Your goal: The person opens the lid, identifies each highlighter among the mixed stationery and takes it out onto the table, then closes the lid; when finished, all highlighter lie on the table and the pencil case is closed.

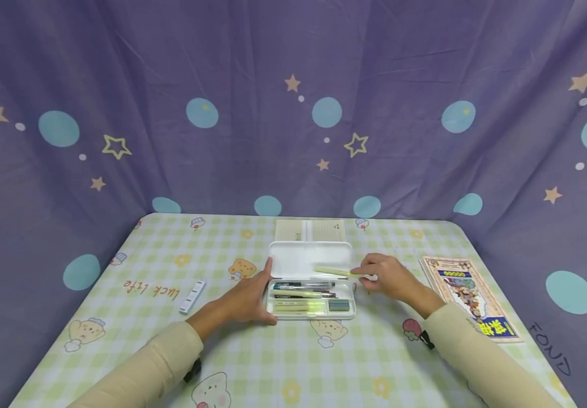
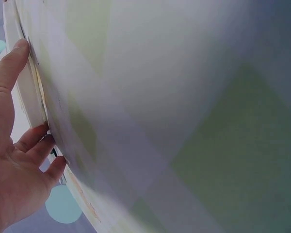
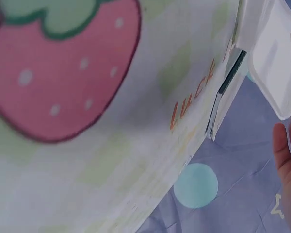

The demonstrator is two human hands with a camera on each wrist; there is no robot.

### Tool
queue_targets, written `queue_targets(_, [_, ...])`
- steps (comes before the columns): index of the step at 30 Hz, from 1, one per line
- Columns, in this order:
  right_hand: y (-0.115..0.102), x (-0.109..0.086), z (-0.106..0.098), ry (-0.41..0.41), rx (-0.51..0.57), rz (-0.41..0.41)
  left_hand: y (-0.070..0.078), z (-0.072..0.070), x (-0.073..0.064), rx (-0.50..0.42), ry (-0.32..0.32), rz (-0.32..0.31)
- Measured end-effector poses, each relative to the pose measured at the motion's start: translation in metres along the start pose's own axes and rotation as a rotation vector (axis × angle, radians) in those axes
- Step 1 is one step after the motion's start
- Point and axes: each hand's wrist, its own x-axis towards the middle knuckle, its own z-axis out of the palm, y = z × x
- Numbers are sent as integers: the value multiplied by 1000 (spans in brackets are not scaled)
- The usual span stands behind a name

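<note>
A white pencil case [image 1: 352, 309] lies with its lid [image 1: 290, 260] raised at the back. My left hand [image 1: 246, 296] rests against its left side, thumb at the front corner and a finger up along the lid's edge; in the left wrist view the fingers [image 2: 35, 141] touch the case's side [image 2: 26, 92]. With thumb and fingertips, my right hand [image 1: 386, 276] pinches one end of a pale yellow highlighter [image 1: 330, 271], held level in front of the lid. Inside the case are several pens [image 1: 303, 286], yellow highlighters [image 1: 298, 306] and a dark green block [image 1: 339, 305].
Behind the case lies a cream notebook [image 1: 319, 229]. A small white and blue strip [image 1: 192, 296] sits left of my left hand. At the right, a colourful booklet [image 1: 472, 294] lies partly under my right forearm. A checked cloth [image 1: 145, 317] covers the table, with a purple curtain [image 1: 273, 56] behind.
</note>
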Motion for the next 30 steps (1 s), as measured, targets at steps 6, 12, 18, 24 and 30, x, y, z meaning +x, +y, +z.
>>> queue_targets(6, [3,-9,-7,-9,96,76,1,0,0,3,-5,1])
queue_targets(12, [6,-20,-13,-28,158,134,1,0,-1,6,-4,8])
queue_targets(18, [11,-30,-22,-15,157,196,-1,0,-1,8,-4,9])
queue_targets(24, [18,-43,-31,-9,180,269,-1,0,0,9,-10,7])
queue_targets(30, [24,-53,-37,19,152,259,-1,0,0,3,-10,6])
